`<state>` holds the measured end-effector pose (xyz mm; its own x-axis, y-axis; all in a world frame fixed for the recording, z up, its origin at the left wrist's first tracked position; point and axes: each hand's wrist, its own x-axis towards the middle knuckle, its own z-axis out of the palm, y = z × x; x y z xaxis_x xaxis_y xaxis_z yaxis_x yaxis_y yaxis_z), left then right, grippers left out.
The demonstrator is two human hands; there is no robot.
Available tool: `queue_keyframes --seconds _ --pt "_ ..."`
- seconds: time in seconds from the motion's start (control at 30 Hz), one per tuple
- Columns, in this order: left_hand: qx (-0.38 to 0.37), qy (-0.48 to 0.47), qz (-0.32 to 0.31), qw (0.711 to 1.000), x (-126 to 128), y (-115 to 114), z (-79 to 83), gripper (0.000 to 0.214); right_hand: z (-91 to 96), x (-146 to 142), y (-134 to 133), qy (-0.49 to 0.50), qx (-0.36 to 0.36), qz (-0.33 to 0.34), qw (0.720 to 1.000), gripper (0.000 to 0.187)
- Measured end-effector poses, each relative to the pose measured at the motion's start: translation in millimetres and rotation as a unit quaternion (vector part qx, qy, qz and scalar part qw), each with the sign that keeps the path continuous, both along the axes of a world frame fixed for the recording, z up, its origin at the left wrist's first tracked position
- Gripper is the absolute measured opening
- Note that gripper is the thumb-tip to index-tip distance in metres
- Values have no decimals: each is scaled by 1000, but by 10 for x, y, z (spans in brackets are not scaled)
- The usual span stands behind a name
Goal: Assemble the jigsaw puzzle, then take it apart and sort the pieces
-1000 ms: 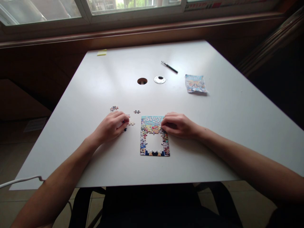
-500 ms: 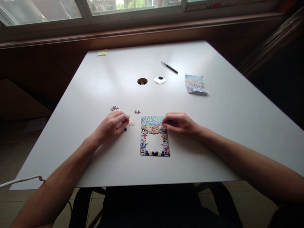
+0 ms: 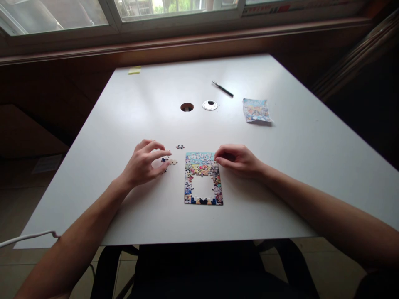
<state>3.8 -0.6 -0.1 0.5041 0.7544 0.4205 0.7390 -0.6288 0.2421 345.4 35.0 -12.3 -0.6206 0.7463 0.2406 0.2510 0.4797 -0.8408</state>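
Note:
A small jigsaw puzzle (image 3: 204, 159) with a colourful printed picture lies flat, with a gap in its middle where the white tabletop shows through. My right hand (image 3: 238, 158) is curled at its upper right edge, thumb and forefinger pressed together on that edge. To the left, my left hand (image 3: 145, 162) hovers over loose puzzle pieces with its fingers spread and nothing visible between them. A pale piece (image 3: 173, 162) and a dark blue piece (image 3: 165, 159) lie by its fingertips. Another loose piece (image 3: 180, 147) is a little beyond. My left hand partly hides other pieces.
On the white table (image 3: 149, 216) are a printed wrapper (image 3: 257, 111), a black pen (image 3: 222, 89), a round metal cover (image 3: 210, 105) beside a cable hole (image 3: 187, 107), and a yellow sticky note (image 3: 134, 70). A white cable (image 3: 28, 236) crosses the near left corner.
My left hand's fingers have spread apart and the hand has shifted slightly left, uncovering more of the dark blue piece. My right hand has barely moved; the puzzle stays in place.

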Motion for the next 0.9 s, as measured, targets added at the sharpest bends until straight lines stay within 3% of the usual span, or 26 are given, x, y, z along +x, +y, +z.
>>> queue_keyframes --seconds 0.13,0.43,0.7,0.8,0.9 --pt "5 10 -5 1000 -8 9 -48 8 2 2 5 -3 5 -1 1000 12" --pt "-47 -28 28 998 46 -31 8 18 7 2 3 -7 2 0 1000 11" --pt "-65 18 14 998 79 -79 14 28 19 -4 -4 -10 -2 -4 1000 12" --pt "-44 1 50 998 78 -74 21 32 22 -2 -3 -9 -4 -6 1000 12" --pt "-5 -36 129 991 62 -52 53 26 14 2 1 -9 -8 -7 1000 12"
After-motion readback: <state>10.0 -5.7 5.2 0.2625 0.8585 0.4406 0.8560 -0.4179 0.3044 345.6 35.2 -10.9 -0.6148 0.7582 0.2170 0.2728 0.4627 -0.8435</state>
